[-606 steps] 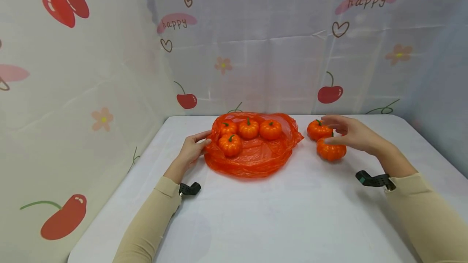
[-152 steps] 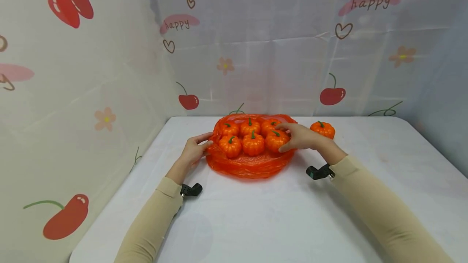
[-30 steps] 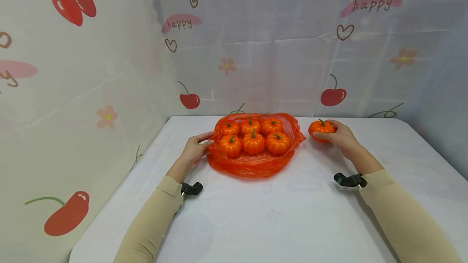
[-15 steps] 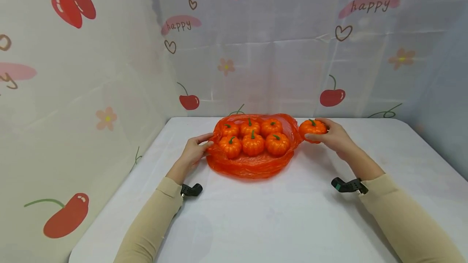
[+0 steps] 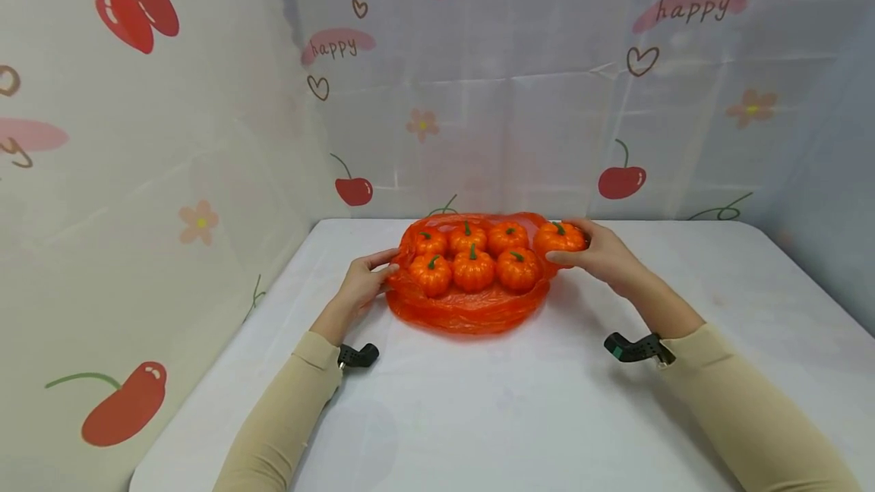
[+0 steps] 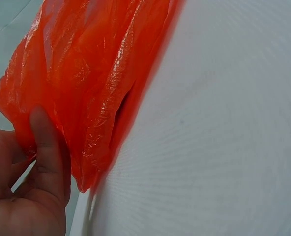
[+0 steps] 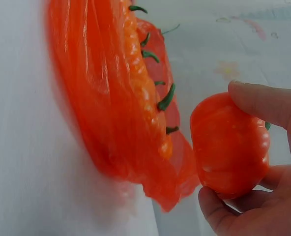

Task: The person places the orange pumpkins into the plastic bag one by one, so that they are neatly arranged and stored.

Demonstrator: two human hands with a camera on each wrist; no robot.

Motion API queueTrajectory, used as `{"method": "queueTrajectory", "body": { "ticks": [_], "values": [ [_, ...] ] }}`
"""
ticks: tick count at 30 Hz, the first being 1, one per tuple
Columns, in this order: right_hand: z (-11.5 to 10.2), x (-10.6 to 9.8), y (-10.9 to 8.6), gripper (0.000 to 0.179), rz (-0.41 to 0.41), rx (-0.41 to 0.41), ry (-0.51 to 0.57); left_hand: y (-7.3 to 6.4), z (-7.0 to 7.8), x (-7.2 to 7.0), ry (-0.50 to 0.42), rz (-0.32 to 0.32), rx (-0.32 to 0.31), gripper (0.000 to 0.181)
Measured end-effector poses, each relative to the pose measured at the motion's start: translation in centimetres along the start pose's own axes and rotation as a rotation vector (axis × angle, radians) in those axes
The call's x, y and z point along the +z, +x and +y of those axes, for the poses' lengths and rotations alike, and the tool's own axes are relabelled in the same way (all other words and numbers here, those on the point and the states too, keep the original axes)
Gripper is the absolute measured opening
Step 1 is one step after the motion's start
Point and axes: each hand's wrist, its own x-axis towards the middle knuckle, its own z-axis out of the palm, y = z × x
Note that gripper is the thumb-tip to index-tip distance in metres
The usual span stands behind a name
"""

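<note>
A thin red plastic bag (image 5: 472, 317) lies spread on the table with its mouth up. Inside it, several small orange pumpkins (image 5: 474, 270) with green stems stand in two rows. My left hand (image 5: 361, 282) pinches the bag's left rim between thumb and fingers; the left wrist view shows the thumb (image 6: 43, 132) over the film. My right hand (image 5: 608, 255) grips another small pumpkin (image 5: 557, 240) from its right side, over the bag's right rim. In the right wrist view this held pumpkin (image 7: 229, 145) appears off the table, beside the bag's edge.
The white table (image 5: 478, 408) runs back to a curtain (image 5: 506, 127) printed with cherries, hearts and flowers. Another curtain (image 5: 171, 173) borders the left side. A dark wrist camera (image 5: 636, 348) sits on the right wrist, another on the left.
Over the last second my right hand has lifted the last pumpkin off the table at right and carried it left to the bag's rim. Earlier, more pumpkins went in; my left hand has stayed put.
</note>
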Motion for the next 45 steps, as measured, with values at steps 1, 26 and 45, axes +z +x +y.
{"method": "queueTrajectory", "body": {
  "ticks": [1, 26, 45],
  "values": [
    [-0.3, 0.2, 0.0, 0.088, -0.009, -0.008, 0.004, 0.0, 0.0, 0.0, 0.001, 0.0, 0.001, 0.04],
    [-4.6, 5.8, -0.9, 0.093, -0.146, -0.066, -0.107, -0.1, -0.2, 0.1, -0.021, -0.027, 0.046, 0.042],
    [-4.6, 8.2, -0.7, 0.089, -0.223, -0.109, -0.158, -0.2, 0.1, 0.0, -0.008, -0.018, 0.034, 0.041]
  ]
}}
